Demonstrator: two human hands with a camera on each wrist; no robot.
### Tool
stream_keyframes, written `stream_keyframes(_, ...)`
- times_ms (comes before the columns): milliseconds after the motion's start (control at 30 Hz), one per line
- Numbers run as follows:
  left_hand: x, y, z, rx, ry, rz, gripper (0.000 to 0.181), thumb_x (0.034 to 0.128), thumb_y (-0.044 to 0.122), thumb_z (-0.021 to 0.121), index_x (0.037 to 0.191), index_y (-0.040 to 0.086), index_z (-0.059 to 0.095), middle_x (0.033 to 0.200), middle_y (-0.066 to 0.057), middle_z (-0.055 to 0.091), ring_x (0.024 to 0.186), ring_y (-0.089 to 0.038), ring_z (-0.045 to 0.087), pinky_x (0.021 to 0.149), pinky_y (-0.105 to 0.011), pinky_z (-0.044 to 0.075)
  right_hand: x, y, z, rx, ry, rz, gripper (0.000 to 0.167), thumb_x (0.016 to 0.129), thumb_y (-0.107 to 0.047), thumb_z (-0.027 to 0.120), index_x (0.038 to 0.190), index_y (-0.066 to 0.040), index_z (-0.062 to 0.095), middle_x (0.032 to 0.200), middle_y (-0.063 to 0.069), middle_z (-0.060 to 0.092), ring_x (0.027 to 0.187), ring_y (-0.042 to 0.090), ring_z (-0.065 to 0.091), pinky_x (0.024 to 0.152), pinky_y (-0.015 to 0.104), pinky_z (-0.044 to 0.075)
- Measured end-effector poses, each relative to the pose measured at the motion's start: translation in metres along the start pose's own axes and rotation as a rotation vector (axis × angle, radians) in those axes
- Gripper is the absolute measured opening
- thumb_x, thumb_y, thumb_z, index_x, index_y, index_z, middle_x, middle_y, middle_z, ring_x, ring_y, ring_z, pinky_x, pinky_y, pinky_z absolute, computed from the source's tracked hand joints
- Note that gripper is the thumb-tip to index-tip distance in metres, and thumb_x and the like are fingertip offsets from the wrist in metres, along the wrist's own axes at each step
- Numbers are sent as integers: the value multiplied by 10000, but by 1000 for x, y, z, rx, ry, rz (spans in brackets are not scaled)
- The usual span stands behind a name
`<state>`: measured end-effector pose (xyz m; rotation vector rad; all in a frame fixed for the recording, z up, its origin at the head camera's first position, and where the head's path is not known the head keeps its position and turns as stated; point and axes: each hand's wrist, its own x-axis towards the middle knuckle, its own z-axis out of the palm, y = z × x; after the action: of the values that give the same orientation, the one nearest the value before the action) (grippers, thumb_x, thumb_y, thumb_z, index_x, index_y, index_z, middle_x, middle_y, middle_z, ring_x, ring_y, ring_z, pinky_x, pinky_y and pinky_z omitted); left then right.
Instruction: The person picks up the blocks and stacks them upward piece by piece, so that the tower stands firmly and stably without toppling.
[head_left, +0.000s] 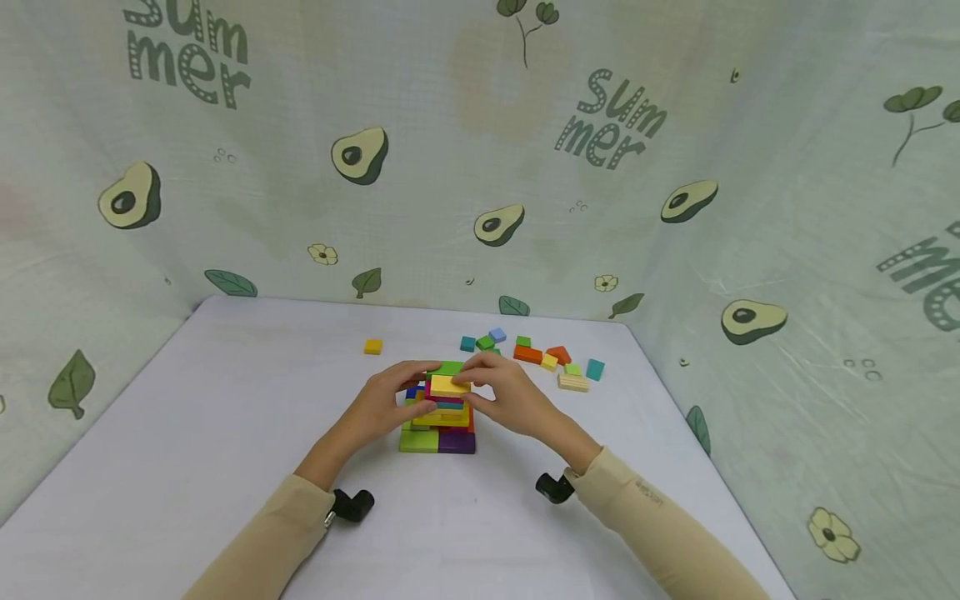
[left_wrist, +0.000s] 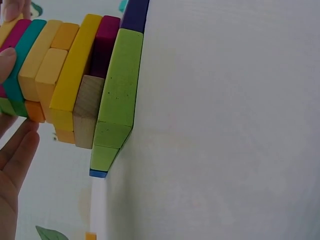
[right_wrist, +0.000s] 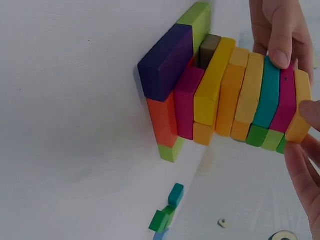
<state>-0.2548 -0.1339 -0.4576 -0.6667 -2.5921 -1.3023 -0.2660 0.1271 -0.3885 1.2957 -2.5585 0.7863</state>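
A layered tower of coloured wooden blocks (head_left: 441,421) stands on the table, with a light green block (left_wrist: 120,80) and a purple block (right_wrist: 167,62) in its bottom layer. My right hand (head_left: 513,398) pinches a yellow block (right_wrist: 299,107) at the top of the stack, thumb and fingertips against its right end. My left hand (head_left: 384,406) is round the upper left side of the tower. Its thumb touches the front by the teal block (right_wrist: 266,92) and the magenta block (right_wrist: 284,100), and its fingers reach behind.
Loose blocks lie behind and right of the tower, among them an orange-red block (head_left: 528,355), a natural wood piece (head_left: 573,382) and a teal block (head_left: 596,369). A single yellow-orange block (head_left: 372,347) lies at the back left. Printed cloth walls (head_left: 420,275) border the white table (head_left: 247,417).
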Motion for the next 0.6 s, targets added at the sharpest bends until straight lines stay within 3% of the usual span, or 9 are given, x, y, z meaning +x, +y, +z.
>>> stream_keyframes(600,-1,-1,-1,4,11,61,588,985,385,772,1523,247,577,1501,-30,611,1318,-277,641,1080,-444,547,0,0,10,19,63,-14,224,974,-128,791,1195,-93,802,1204,67,664,1085,213,643,880,365,640)
